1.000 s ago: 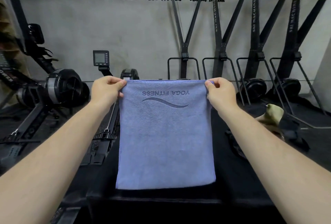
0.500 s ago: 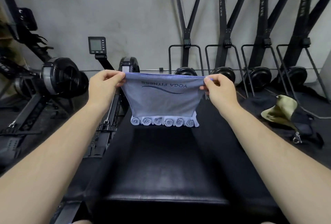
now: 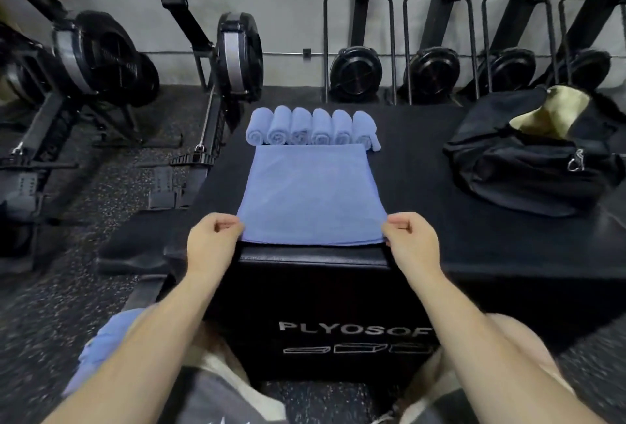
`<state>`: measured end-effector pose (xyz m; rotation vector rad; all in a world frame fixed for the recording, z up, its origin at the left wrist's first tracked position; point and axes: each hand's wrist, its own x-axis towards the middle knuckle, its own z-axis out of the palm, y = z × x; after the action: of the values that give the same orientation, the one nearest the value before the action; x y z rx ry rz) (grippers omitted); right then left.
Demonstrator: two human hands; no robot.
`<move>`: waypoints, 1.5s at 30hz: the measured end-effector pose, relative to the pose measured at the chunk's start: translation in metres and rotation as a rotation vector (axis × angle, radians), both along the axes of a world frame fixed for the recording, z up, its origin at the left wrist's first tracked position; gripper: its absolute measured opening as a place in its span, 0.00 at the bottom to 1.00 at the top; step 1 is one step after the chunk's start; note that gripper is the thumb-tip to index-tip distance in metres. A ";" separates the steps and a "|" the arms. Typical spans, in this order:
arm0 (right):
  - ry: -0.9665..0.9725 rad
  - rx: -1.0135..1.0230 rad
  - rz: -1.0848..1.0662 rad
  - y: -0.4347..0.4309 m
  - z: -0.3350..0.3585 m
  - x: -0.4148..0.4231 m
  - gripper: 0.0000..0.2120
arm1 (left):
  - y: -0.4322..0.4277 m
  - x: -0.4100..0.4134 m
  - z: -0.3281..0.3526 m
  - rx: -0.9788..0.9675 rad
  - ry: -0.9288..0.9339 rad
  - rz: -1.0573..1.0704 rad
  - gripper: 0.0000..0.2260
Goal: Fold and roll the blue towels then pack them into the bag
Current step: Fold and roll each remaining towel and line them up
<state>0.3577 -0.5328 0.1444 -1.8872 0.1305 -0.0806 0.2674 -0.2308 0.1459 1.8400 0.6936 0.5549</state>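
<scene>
- A heap of blue cloth (image 3: 101, 345) is seen nearest, by the left leg (probably towels not yet folded, though this cannot be confirmed).
- "PLYOSOF" is read in pale letters on the front of the black box (image 3: 338, 295), the word being cut off by the right arm; three outline drawings of blocks are printed below it.
- The box top is used as the table, and a towel (image 3: 311, 193) is laid flat on it, its near edge at the box's near edge.
- The towel's near left corner is pinched by the left hand (image 3: 211, 242), and the near right corner by the right hand (image 3: 411, 242).
- The step in hand is judged to be the spreading of this towel before folding; next, a lengthwise fold and a tight roll would be called for.
- Six rolls (image 3: 310, 127) are lined up touching the towel's far edge.
- The bag (image 3: 531, 166) is set far right, open, so packing is judged not yet begun.
</scene>
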 end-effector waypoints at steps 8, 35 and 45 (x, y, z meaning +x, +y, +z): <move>-0.045 -0.129 0.040 -0.007 -0.003 -0.013 0.09 | -0.002 -0.016 -0.003 0.068 0.040 -0.041 0.04; -0.241 -1.123 0.311 0.052 0.005 0.035 0.20 | -0.021 0.060 -0.008 0.977 0.259 -0.202 0.18; -0.119 -1.082 0.385 0.097 -0.008 0.116 0.27 | -0.005 0.151 -0.014 0.950 0.511 -0.304 0.21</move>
<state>0.4739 -0.4358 0.1363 -2.9359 -0.4497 0.0096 0.4184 -0.2354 0.1317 2.9785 0.4742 0.1981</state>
